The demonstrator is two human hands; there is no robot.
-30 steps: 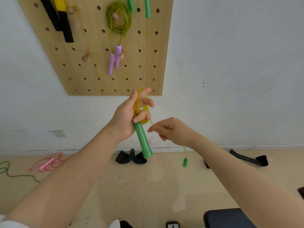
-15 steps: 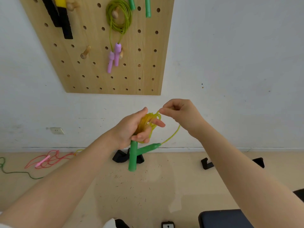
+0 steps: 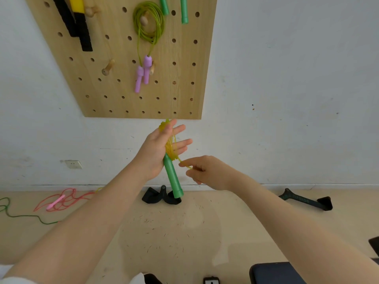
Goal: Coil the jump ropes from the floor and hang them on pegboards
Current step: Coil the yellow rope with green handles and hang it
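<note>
Coiling step. Left hand [image 3: 158,149] upright, fingers spread straight, yellow rope [image 3: 171,145] looped around palm, green handle [image 3: 173,179] hanging just below. Right hand [image 3: 205,171] just beside, fingers pinching the rope's loose end. Best kept taut, loops stacked tight, then carried up to a free peg [image 3: 108,67] on the pegboard [image 3: 114,89].

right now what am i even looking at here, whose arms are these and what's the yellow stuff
No machine here: these are a person's own arms, filmed by a camera worn on their head, looking forward and down. The left hand has a yellow jump rope looped around it, with the rope's green handle hanging below. The right hand pinches the rope's loose strand. On the wall, a wooden pegboard holds another coiled rope with purple handles. A pink rope lies on the floor.
</note>
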